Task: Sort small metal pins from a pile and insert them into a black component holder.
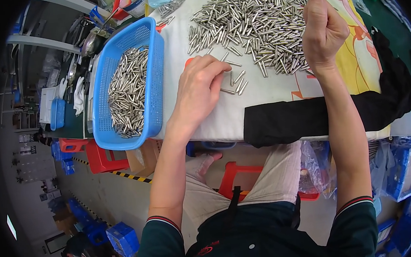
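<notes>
Head view: pins, metal, in a broad pile (274,26) at the upper centre and right of the frame; a few loose pins (243,87) lie below it, near centre. Left hand (197,88) is palm down beside these, fingers bent together; cannot tell if the tips pinch a pin. Right hand (323,34) is curled into a fist above the pile's right side; contents, if any, hidden. Basket (159,79), left of centre, holds more pins; probably set there for the left hand's reach. White cover (215,125) presumably limits rolling. Axes: two loose pins slant to upper right, one runs nearly up-down, others nearly left-right. Pile pins lie at mixed angles; which end leads, not resolvable.
</notes>
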Motion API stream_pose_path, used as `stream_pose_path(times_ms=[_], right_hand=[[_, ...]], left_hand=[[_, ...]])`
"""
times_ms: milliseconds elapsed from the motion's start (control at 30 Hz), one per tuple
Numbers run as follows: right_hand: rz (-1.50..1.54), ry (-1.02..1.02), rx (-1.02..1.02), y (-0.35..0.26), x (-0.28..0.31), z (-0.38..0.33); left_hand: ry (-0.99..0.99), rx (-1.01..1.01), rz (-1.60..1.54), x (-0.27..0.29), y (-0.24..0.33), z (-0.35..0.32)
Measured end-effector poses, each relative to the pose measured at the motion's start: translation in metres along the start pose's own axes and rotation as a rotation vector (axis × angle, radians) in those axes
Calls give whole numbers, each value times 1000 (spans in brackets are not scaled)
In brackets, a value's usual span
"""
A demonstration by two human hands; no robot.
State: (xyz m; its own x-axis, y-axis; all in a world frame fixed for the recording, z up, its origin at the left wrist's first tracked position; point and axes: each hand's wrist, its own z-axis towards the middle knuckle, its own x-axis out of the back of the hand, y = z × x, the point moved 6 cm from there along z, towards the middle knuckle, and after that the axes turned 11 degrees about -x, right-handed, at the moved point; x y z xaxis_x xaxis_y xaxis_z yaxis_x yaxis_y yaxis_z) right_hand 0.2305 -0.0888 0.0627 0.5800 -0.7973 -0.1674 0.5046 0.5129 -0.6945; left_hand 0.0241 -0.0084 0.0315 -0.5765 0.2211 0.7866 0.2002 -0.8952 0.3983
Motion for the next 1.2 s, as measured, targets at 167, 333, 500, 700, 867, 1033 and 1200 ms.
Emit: stream_pose_path(times_ms=[167, 333, 500, 700, 867, 1033, 1200], right_hand=[[-20, 13, 17, 1, 3, 1], [-32, 14, 15, -1, 1, 1], [-18, 11, 12, 0, 2, 0], [-45, 13, -11, 0, 3, 1], [-41, 5, 1, -1, 3, 1], [-58, 11, -9, -1, 3, 1], [-49, 13, 8, -1, 2, 1]], left_hand=[[-77, -150, 25, -3, 11, 2], [-123, -246, 19, -3, 21, 1], [-185, -258, 8, -13, 22, -2], [-91, -143, 25, -11, 14, -4], [124, -83, 131, 4, -1, -7], [87, 18, 144, 3, -10, -4], [90, -22, 182, 0, -10, 1]])
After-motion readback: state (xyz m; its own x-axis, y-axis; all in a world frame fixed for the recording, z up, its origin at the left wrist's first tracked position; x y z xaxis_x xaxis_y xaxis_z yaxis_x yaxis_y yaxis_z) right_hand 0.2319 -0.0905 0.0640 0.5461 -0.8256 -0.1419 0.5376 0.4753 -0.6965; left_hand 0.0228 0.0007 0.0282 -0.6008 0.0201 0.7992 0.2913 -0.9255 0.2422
